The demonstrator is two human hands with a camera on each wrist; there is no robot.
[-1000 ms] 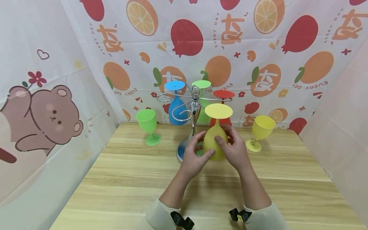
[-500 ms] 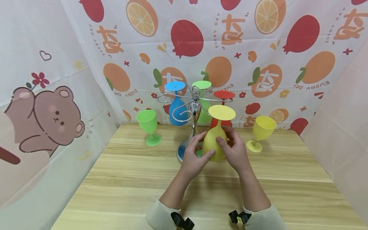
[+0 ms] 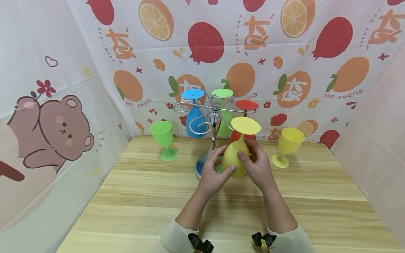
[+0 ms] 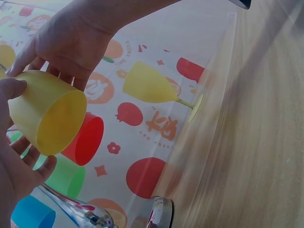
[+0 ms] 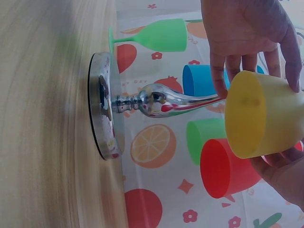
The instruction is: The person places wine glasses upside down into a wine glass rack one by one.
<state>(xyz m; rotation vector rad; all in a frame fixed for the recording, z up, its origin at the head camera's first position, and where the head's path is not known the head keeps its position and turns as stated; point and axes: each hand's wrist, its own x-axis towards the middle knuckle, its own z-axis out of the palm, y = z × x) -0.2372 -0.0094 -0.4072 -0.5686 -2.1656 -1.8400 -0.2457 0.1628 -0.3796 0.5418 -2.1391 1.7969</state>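
Note:
Both hands hold an upside-down yellow goblet (image 3: 231, 158) in front of the chrome stemware rack (image 3: 213, 121), its foot leaning to the right. The left hand (image 3: 213, 173) grips the bowl from the left, thumb on the near side. From the right, the right hand (image 3: 258, 164) curls round the bowl. Both wrist views show the bowl's open mouth clear of the table. In the head view, the goblet's foot lies close to the end of a rack arm. A red goblet (image 3: 247, 104) hangs just behind, partly hidden by the yellow one.
A blue goblet (image 3: 195, 121) and a light green goblet (image 3: 225, 123) also hang upside down from the rack. A green goblet (image 3: 162, 133) stands upright at the left and another yellow goblet (image 3: 290, 140) at the right. Printed cloth walls (image 3: 202, 77) enclose the wooden table (image 3: 152, 196).
The held yellow goblet has tilted, its foot shifting right and slightly down while its bowl moves a little left. Both hands stay almost in place and keep their hold.

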